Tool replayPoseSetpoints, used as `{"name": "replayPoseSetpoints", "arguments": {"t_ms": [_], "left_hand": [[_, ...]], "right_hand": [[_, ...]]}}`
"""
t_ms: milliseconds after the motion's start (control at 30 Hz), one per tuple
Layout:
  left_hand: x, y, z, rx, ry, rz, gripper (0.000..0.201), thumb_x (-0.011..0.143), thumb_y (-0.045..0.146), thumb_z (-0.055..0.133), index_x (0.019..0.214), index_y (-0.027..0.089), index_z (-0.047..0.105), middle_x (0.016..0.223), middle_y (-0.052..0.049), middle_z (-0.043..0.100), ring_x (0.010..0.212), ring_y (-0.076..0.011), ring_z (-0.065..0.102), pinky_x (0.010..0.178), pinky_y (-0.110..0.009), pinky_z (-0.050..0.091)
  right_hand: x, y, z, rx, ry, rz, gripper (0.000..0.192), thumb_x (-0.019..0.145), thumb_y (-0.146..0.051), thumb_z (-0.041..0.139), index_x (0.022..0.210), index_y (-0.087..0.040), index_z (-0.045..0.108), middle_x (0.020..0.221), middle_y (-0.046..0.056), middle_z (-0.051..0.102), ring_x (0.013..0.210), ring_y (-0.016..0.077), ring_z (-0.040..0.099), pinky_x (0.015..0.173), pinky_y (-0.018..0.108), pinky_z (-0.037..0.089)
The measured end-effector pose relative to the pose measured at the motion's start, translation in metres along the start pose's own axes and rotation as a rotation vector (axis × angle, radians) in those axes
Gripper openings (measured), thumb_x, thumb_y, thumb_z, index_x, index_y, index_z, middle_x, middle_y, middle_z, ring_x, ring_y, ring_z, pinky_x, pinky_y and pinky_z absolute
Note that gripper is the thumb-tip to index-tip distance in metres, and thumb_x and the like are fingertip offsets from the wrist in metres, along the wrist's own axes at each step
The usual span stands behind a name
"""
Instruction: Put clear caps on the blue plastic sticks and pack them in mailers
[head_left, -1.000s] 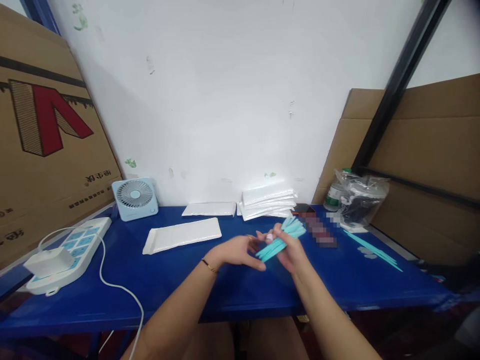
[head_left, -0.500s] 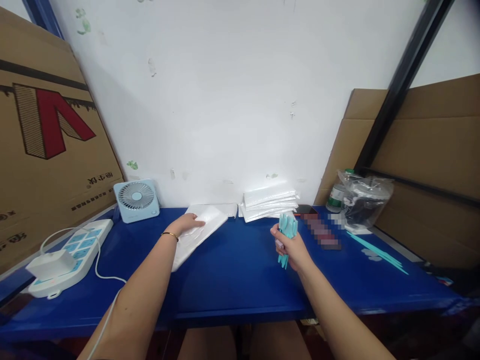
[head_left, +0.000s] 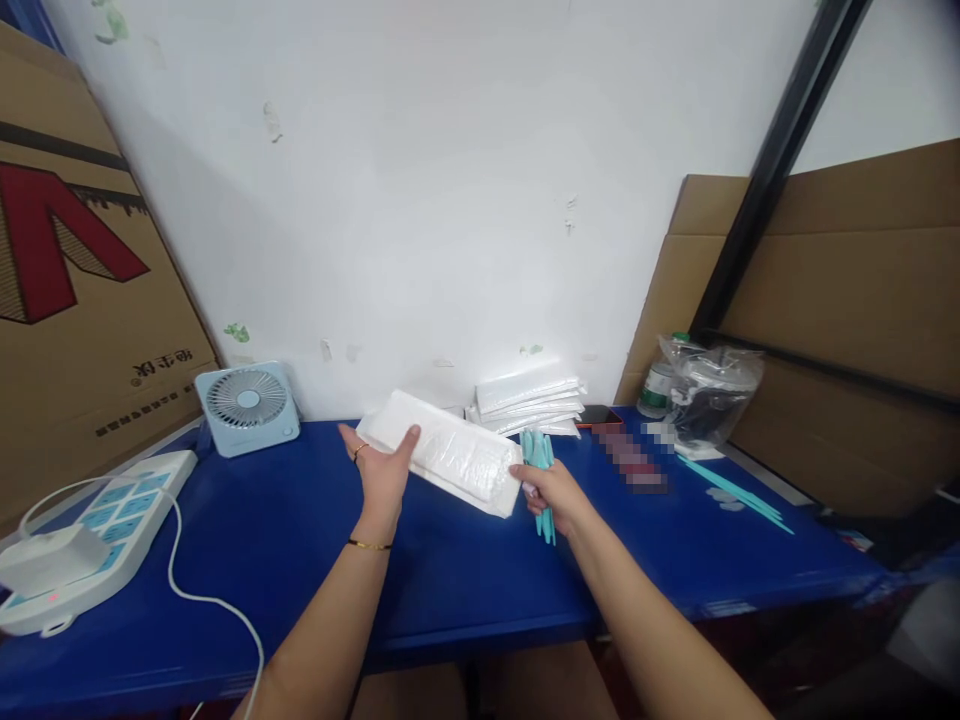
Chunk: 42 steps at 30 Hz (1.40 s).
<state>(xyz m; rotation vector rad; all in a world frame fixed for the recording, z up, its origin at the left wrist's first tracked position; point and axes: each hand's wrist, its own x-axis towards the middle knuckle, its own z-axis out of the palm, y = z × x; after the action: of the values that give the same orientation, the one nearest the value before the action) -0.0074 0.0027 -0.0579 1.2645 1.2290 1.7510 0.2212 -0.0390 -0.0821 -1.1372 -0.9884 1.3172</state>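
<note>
Head cam view: left hand is palm-up with fingers spread, cradling the far end of a white padded envelope that's lifted off the blue desk and angled down to the right. It's long, flat, plain white, with a bubbly see-through texture at the near end. Right hand is wrapped around a bunch of teal sticks, held roughly upright, and its fingers touch the envelope's near end. Behind them a stack of white envelopes sits by the wall. Small pale-blue fan and a power strip are off to the left, loose teal sticks and a clear plastic bag to the right.
</note>
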Motion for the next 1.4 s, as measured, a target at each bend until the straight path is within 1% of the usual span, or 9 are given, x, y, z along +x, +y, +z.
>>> {"name": "replayPoseSetpoints", "arguments": {"t_ms": [133,233,367,500,567,800,1067,1267,1400], "left_hand": [[-0.011,0.014,0.004,0.859,-0.490,0.541,0.129,0.035,0.058,0.081,0.144,0.028,0.018,0.152,-0.009,0.013,0.137,-0.0422,0.003,0.110,-0.057,0.003],[-0.014,0.031,0.017,1.197,-0.675,0.473,0.126,0.035,0.054,0.082,0.143,0.025,0.024,0.147,-0.017,0.026,0.130,-0.0445,0.027,0.105,-0.056,0.020],[-0.017,0.041,0.036,1.201,-0.776,0.274,0.116,0.035,0.050,0.082,0.137,0.020,0.036,0.126,-0.020,0.051,0.111,-0.0384,0.051,0.092,-0.045,0.038],[-0.023,0.014,0.059,1.113,-0.966,0.493,0.131,0.029,0.055,0.080,0.142,0.023,0.024,0.143,-0.019,0.032,0.133,-0.0414,0.021,0.106,-0.055,0.014],[-0.024,-0.005,0.069,1.110,-1.024,0.484,0.129,0.035,0.059,0.077,0.144,0.022,0.018,0.138,-0.019,0.041,0.133,-0.0398,0.023,0.105,-0.060,0.004],[-0.023,-0.026,0.085,1.118,-0.772,0.415,0.080,0.053,0.038,0.073,0.126,0.023,0.044,0.111,-0.012,0.057,0.109,-0.0317,0.050,0.102,-0.049,0.023],[-0.037,-0.014,0.095,1.024,-0.626,0.420,0.063,0.060,0.024,0.063,0.120,0.023,0.045,0.108,-0.011,0.056,0.107,-0.0290,0.050,0.087,-0.038,0.036],[-0.035,-0.019,0.097,0.956,-0.596,0.386,0.061,0.061,0.024,0.062,0.120,0.022,0.045,0.105,-0.011,0.058,0.102,-0.0292,0.053,0.084,-0.037,0.039],[-0.025,-0.023,0.095,0.847,-0.546,0.329,0.066,0.061,0.027,0.065,0.123,0.019,0.044,0.109,-0.011,0.058,0.103,-0.0287,0.054,0.087,-0.037,0.041]], "right_hand": [[0.017,-0.008,-0.033,-0.051,-0.074,0.130,0.029,0.063,-0.024,0.069,0.054,-0.019,0.041,0.036,-0.008,0.037,0.030,0.0037,0.024,0.032,0.020,0.018],[0.029,-0.015,-0.057,-0.150,-0.107,0.211,0.029,0.061,-0.021,0.068,0.051,-0.019,0.041,0.034,-0.007,0.037,0.029,0.0041,0.025,0.031,0.019,0.018],[0.034,-0.029,-0.073,-0.215,-0.201,0.235,0.031,0.060,-0.021,0.070,0.048,-0.019,0.041,0.035,-0.006,0.039,0.030,0.0038,0.024,0.031,0.019,0.018],[0.036,-0.034,-0.069,-0.224,-0.271,0.248,0.031,0.058,-0.019,0.073,0.050,-0.020,0.043,0.033,-0.006,0.040,0.029,0.0039,0.024,0.030,0.018,0.016],[0.040,-0.031,-0.065,-0.186,-0.263,0.256,0.029,0.057,-0.018,0.074,0.053,-0.019,0.045,0.035,-0.006,0.042,0.029,0.0036,0.024,0.030,0.018,0.016],[0.060,-0.021,-0.068,0.478,0.273,-0.181,0.029,0.066,-0.030,0.069,0.064,-0.021,0.042,0.040,-0.011,0.034,0.032,0.0043,0.028,0.035,0.020,0.032],[0.065,-0.004,-0.031,0.661,0.306,-0.133,0.028,0.069,-0.040,0.065,0.066,-0.022,0.045,0.058,-0.003,0.059,0.066,0.0171,0.064,0.064,0.031,0.053],[0.054,0.001,0.002,0.568,0.065,-0.057,0.032,0.063,-0.033,0.074,0.086,-0.018,0.057,0.082,0.002,0.067,0.079,0.0185,0.064,0.067,0.028,0.051],[0.046,-0.023,0.004,0.456,0.061,-0.164,0.043,0.059,-0.029,0.078,0.096,-0.019,0.059,0.084,0.000,0.065,0.076,0.0157,0.062,0.067,0.025,0.048]]}}
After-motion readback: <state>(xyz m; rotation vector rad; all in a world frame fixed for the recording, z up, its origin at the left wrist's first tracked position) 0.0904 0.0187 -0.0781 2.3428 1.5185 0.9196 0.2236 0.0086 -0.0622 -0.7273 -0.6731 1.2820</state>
